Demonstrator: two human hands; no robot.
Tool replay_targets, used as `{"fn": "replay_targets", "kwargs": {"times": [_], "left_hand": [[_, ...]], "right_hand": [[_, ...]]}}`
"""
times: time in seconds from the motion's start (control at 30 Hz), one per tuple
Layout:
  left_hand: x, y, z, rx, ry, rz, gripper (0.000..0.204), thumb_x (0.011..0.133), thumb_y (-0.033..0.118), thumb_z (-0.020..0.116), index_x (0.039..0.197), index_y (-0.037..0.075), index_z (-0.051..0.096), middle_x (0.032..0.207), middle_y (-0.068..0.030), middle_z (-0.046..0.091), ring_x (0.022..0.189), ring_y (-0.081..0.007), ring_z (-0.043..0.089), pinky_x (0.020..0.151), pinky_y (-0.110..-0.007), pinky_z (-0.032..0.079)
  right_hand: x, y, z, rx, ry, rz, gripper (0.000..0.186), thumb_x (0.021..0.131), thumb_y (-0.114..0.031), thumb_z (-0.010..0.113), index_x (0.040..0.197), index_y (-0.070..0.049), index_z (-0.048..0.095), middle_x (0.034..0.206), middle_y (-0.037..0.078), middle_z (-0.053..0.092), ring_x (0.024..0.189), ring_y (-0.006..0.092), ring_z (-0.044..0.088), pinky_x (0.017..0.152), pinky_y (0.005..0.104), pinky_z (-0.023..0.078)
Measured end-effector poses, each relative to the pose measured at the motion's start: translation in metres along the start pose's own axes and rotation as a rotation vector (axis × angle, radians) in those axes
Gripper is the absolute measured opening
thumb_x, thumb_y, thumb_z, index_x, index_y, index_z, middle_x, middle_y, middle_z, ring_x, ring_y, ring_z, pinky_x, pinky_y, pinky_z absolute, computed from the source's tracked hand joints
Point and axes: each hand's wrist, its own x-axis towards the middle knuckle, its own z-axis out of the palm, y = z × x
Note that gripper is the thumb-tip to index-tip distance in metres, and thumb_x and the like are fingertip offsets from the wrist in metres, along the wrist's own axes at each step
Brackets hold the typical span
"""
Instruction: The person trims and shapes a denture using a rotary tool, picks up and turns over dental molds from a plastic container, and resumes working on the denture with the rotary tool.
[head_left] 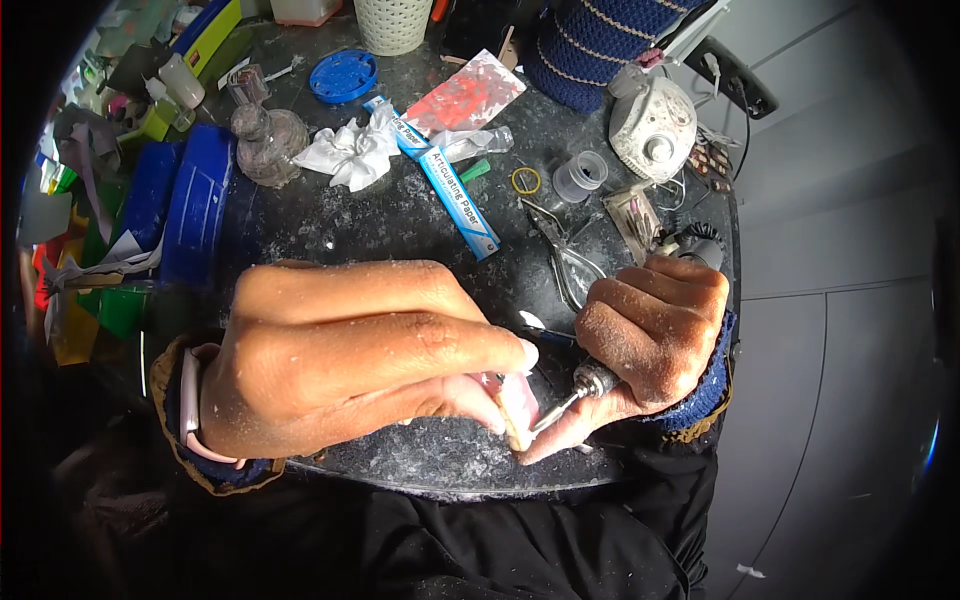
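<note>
A small pink and cream piece that looks like a partial denture (pixel 517 402) is pinched between the thumb and fingers of my left hand (pixel 350 350), near the table's front edge. My right hand (pixel 655 330) is wrapped round a rotary handpiece (pixel 596 379), thumb stretched out towards the denture. The thin bur (pixel 557 412) of the handpiece points left, its tip at or very near the denture's edge; whether it touches I cannot tell. White dust covers both hands. Most of the denture is hidden behind my left fingers.
The dusty black table (pixel 420 465) holds pliers (pixel 562 255), a blue-and-white packet (pixel 455 200), a crumpled tissue (pixel 352 150) and a small clear cup (pixel 580 177). Blue boxes (pixel 200 205) stand at left. A dusty white device (pixel 652 125) sits at far right, beside a power strip (pixel 735 75).
</note>
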Motion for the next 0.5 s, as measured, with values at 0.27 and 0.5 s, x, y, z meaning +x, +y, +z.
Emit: {"fn": "replay_targets", "kwargs": {"times": [0.27, 0.5], "left_hand": [[0.0015, 0.0004, -0.0006, 0.001, -0.016, 0.021, 0.026, 0.067, 0.003, 0.075, 0.091, -0.005, 0.067, 0.075, -0.014, 0.066, 0.062, -0.018, 0.066, 0.051, -0.023, 0.052], [-0.0008, -0.0001, 0.0, -0.028, 0.001, 0.003, 0.026, 0.067, 0.001, 0.075, 0.092, -0.004, 0.067, 0.075, -0.0135, 0.066, 0.063, -0.0178, 0.067, 0.051, -0.022, 0.052]], "right_hand": [[0.0011, -0.0006, -0.0025, -0.008, -0.015, -0.009, 0.066, 0.047, -0.074, 0.067, 0.053, -0.012, 0.045, 0.048, -0.001, 0.04, 0.036, 0.0128, 0.045, 0.034, 0.0243, 0.033], [0.0045, -0.0008, -0.0063, 0.042, -0.087, 0.014, 0.065, 0.046, -0.072, 0.068, 0.054, -0.012, 0.045, 0.048, -0.002, 0.04, 0.037, 0.0128, 0.046, 0.034, 0.0245, 0.032]]}}
